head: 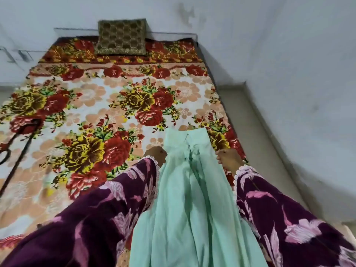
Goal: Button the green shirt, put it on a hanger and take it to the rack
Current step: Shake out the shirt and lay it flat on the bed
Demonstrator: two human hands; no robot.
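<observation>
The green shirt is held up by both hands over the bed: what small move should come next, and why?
Probably lower the green shirt flat onto the floral blanket. The left hand and right hand each grip an edge, so neither is free for buttons, and the cloth hangs in folds.

You are looking at soft, even indoor light with no glare and only faint shadows in the folds of the pale mint-green cotton shirt (185, 199). The wide lens is bending the grey plastered walls (289, 54) at the edges. Everything is smearing slightly, perhaps from motion blur, most toward the left border.
</observation>
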